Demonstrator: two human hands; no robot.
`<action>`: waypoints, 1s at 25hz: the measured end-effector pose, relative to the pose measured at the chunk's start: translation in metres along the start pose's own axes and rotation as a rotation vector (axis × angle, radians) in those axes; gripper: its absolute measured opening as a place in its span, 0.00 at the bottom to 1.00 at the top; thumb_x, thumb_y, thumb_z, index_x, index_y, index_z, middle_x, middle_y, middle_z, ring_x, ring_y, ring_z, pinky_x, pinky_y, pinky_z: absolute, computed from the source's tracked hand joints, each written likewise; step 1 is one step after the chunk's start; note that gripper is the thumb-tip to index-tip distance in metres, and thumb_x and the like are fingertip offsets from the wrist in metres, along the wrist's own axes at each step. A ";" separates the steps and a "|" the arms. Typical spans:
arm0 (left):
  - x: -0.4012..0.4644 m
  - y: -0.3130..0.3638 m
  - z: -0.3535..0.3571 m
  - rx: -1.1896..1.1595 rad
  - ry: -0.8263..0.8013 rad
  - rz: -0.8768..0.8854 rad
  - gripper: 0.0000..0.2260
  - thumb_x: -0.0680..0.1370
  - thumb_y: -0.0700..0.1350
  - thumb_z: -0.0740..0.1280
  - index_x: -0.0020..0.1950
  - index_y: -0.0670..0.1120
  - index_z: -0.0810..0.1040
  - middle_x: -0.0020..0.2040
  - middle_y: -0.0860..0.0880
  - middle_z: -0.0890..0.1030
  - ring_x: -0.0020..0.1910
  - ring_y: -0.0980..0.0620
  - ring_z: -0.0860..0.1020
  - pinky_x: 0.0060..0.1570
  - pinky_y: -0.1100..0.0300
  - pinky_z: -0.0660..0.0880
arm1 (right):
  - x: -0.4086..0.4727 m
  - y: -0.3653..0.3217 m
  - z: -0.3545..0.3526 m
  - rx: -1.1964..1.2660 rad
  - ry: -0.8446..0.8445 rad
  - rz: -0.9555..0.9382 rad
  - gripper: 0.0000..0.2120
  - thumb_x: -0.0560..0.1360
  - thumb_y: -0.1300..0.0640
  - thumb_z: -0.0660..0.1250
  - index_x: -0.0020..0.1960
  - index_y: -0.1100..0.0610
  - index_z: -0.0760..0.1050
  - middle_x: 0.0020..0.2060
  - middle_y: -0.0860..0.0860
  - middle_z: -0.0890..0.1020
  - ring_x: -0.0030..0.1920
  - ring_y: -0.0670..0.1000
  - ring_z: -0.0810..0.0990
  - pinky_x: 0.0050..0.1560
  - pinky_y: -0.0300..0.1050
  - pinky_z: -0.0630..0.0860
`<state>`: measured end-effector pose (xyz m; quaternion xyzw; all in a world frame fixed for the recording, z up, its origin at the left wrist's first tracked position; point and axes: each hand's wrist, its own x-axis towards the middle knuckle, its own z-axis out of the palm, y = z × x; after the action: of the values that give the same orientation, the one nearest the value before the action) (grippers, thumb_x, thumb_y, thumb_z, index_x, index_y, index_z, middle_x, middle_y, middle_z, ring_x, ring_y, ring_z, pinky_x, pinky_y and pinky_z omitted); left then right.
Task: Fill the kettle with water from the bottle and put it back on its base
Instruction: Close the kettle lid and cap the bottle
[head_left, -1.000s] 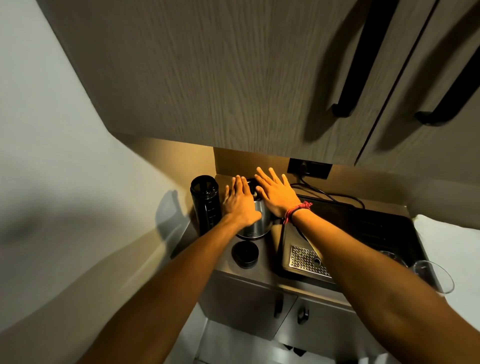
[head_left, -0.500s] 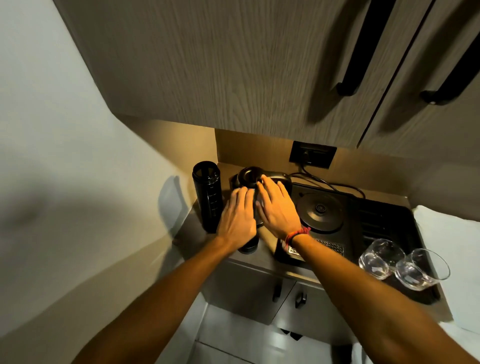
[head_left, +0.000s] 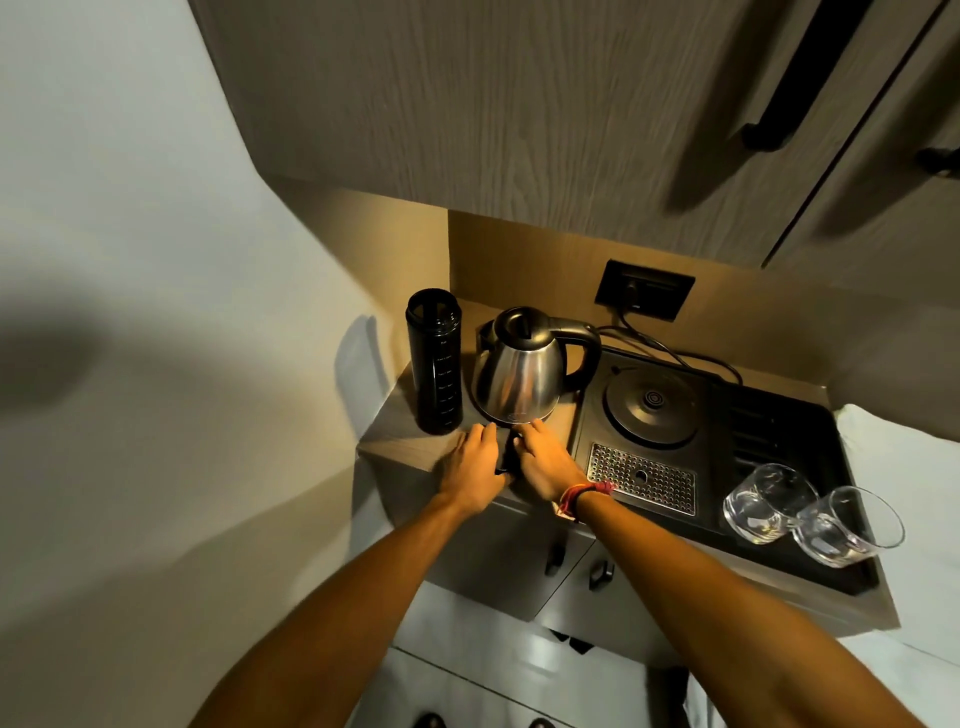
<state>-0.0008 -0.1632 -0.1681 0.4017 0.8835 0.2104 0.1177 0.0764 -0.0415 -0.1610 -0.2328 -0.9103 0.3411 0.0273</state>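
Observation:
The steel kettle (head_left: 519, 379) with black lid and handle stands on the wooden counter, left of its round black base (head_left: 652, 402). A tall black bottle (head_left: 435, 374) stands uncapped to the left of the kettle. Its black cap (head_left: 506, 452) lies on the counter in front of the kettle. My left hand (head_left: 472, 462) and my right hand (head_left: 545, 462) rest palm down on either side of the cap, fingers pointing at the kettle's foot. Both thumbs lie against the cap; neither hand lifts anything.
The base sits in a black tray (head_left: 779, 415) with a metal drip grate (head_left: 641, 475). Two empty glasses (head_left: 763, 504) (head_left: 847, 525) stand at its right front. A cord runs to a wall socket (head_left: 644, 288). Upper cabinets (head_left: 519, 104) hang low overhead; a wall closes the left.
Both hands have drawn back from over the kettle's top toward me and now lie on the counter beside the cap. The kettle is fully uncovered. The view has tilted down.

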 end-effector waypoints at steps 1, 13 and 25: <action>-0.001 0.001 -0.003 -0.008 0.060 0.020 0.34 0.71 0.50 0.76 0.72 0.42 0.66 0.66 0.43 0.72 0.64 0.44 0.72 0.58 0.50 0.75 | 0.001 -0.005 -0.003 0.019 0.052 0.006 0.17 0.81 0.58 0.54 0.66 0.59 0.73 0.60 0.55 0.75 0.60 0.55 0.76 0.62 0.48 0.73; 0.014 0.038 -0.160 0.071 0.787 0.188 0.35 0.69 0.63 0.70 0.68 0.43 0.69 0.61 0.45 0.74 0.59 0.47 0.71 0.55 0.58 0.73 | 0.048 -0.133 -0.097 0.877 0.542 -0.212 0.15 0.79 0.56 0.56 0.54 0.60 0.79 0.50 0.54 0.83 0.51 0.50 0.82 0.55 0.49 0.79; 0.059 -0.010 -0.227 0.232 0.320 0.081 0.33 0.67 0.64 0.72 0.65 0.45 0.73 0.59 0.45 0.78 0.57 0.45 0.75 0.49 0.54 0.76 | 0.059 -0.122 -0.073 0.234 -0.140 -0.124 0.40 0.69 0.60 0.64 0.78 0.47 0.54 0.70 0.56 0.74 0.69 0.58 0.73 0.63 0.48 0.70</action>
<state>-0.1314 -0.1869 0.0261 0.4090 0.8924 0.1728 -0.0799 -0.0102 -0.0521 -0.0341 -0.1472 -0.8767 0.4579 0.0118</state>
